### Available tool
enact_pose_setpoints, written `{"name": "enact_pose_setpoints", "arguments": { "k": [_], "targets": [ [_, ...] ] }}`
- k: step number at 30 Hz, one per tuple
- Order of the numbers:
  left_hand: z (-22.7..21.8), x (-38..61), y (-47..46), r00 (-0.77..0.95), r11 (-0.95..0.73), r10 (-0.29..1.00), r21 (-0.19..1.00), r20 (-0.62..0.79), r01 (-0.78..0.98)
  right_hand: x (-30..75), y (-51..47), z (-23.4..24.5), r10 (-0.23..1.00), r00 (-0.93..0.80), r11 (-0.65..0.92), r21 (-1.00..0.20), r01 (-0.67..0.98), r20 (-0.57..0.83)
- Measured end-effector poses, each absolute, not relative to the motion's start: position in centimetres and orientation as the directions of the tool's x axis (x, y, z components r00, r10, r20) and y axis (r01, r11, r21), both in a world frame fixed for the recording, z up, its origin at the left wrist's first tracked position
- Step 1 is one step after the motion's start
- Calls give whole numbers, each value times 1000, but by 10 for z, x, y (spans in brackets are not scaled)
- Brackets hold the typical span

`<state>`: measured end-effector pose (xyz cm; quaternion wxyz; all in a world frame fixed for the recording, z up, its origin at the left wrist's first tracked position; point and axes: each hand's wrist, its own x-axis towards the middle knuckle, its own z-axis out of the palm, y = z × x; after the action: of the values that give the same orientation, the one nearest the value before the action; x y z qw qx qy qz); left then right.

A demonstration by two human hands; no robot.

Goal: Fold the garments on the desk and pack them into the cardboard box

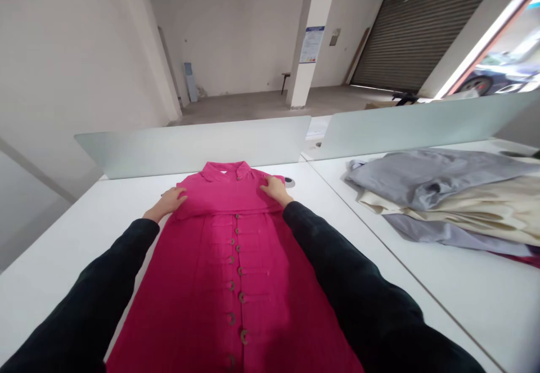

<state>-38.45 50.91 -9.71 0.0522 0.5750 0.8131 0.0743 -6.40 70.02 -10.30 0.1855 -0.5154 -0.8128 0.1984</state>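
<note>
Across the white surface [54, 288] in front of the person, what is laid out?

A magenta button-front dress [219, 283] lies flat, with its collar [223, 171] at the far end and a row of round brown buttons [232, 286] running down the middle toward the person. A fold crosses its chest.

Where are the hands in relation to that dress?

Both are on its upper part. The left hand [169, 201] rests at the outer edge on the person's left, while the right hand [276, 188] lies on the opposite shoulder, near the collar.

Are they holding the cloth?

Each lies palm down with its fingers extended on the fabric, not balled into a fist. Whether the fingertips are pinching the cloth, I cannot tell.

And around the dress?

Long black sleeves [80, 300] reach in along both sides of it. To its right, a stack of folded grey, cream and lavender garments [439, 193] sits on a neighbouring white surface [459, 311], with a thin seam between the two. Beyond the collar stands a frosted glass divider panel [189, 148], and a small round cable grommet [289, 181] sits just past the right shoulder. Farther past the dress are a white pillar [310, 41] and a grey roller shutter [417, 24].
</note>
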Motion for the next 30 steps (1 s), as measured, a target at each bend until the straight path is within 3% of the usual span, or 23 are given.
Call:
{"name": "enact_pose_setpoints", "arguments": {
  "k": [5,9,11,15,18,21,25,28,30],
  "targets": [
    [-137,-372,502,-323,322,946,191,-26,927,-60,709,-102,903,-366,430,-473,769,225],
    [-154,-361,494,-374,377,926,156,-49,913,-44,704,-115,907,-405,417,-361,834,111],
    [-153,-358,492,-384,389,921,132,-63,912,-41,699,-117,889,-442,458,-302,837,121],
    [-148,-354,491,-385,383,923,114,-9,917,-41,684,-115,796,-545,590,-135,796,264],
    [-149,-352,488,-364,358,931,137,27,924,-37,675,-117,673,-710,735,-80,673,206],
    [-151,-353,479,-386,374,922,177,36,910,-27,669,-123,613,-784,789,-113,604,92],
    [-138,-354,445,-396,383,918,186,35,905,4,645,-112,604,-790,788,-227,572,106],
    [-114,-343,394,-333,327,943,243,-19,913,46,592,-85,544,-825,786,-437,438,152],
    [-93,-329,350,-284,300,954,348,-97,888,82,539,-64,555,-822,679,-639,361,125]
  ]
}}
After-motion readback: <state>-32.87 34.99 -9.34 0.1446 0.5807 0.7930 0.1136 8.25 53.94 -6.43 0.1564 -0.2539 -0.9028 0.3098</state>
